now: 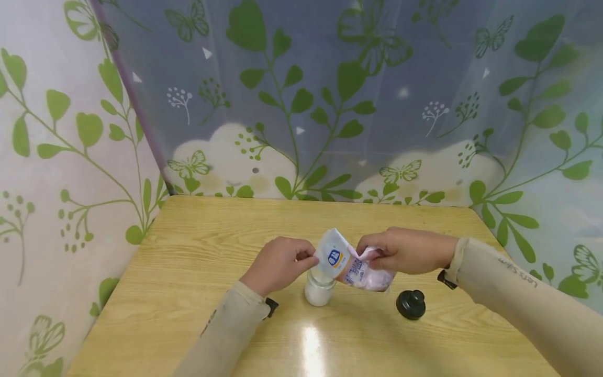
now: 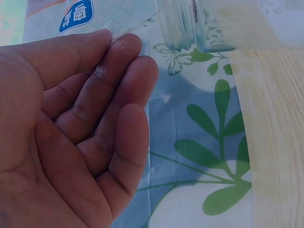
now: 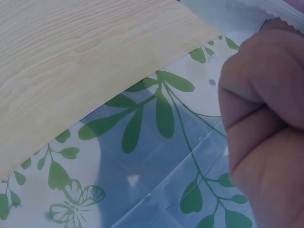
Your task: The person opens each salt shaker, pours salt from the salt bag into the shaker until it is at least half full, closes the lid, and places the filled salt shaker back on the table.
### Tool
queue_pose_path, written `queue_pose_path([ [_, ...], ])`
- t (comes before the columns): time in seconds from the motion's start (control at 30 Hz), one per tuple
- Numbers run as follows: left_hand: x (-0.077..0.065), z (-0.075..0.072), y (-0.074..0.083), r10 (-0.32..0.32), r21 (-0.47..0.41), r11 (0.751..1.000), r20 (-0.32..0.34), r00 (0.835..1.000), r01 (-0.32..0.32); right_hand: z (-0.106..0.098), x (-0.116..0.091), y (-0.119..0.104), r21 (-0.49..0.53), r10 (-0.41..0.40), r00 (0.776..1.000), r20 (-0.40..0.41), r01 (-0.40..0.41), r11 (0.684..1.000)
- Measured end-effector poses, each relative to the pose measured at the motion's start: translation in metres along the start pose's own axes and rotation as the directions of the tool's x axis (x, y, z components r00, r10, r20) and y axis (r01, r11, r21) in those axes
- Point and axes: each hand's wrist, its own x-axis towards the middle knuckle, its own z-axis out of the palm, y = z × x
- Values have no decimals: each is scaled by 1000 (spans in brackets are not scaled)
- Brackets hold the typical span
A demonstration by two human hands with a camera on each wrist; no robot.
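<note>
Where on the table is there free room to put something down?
The table is bare between its left edge and the left hand, and along the patterned backdrop. It is crowded around the right hand, bag, glass jar and black lid.

Head view: bright; white glare, near middle of pale-yellow wood-grain table (image 1: 226,230). Wrist views: dimmer, blue-tinted, hazy; bare left hand (image 2: 80,123), inner fingers shadowed.

From my head, one camera looks forward and down across the table (image 1: 202,230) at my left hand (image 1: 281,264) and right hand (image 1: 409,250). Each wrist camera looks past its own hand from close up; all three views share the table and leaf-patterned backdrop (image 1: 400,112).
</note>
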Motion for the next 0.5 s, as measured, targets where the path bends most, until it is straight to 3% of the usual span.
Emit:
queue_pose_path([
  [0.5,-1,-1,0,-9,-24,1000,1,1000,9,-3,-2,-5,-27,8,1000,4,-8,1000],
])
